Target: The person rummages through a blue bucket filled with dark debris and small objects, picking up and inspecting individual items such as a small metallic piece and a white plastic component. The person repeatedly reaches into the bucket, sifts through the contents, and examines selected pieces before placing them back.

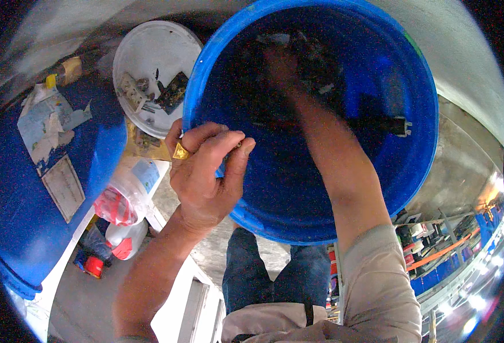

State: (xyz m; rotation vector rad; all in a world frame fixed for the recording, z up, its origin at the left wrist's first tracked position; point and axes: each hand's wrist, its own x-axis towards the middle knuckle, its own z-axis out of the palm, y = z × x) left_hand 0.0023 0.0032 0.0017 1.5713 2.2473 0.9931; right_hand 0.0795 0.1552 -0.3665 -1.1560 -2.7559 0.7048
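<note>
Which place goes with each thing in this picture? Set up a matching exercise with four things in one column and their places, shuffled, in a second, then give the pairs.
Things
1. left hand
2. right hand
3. white bucket
4. red-capped bottle

Places
A. deep inside the big blue barrel, among dark scrap
B. beside the barrel, holding small metal parts
C. gripping the barrel's near rim
D. lower down, left of the person's left forearm

Pairs: 1-C, 2-A, 3-B, 4-D

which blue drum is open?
The big blue plastic drum that the right hand reaches into; the other blue drum, at left, is closed, with labels on it.
</note>
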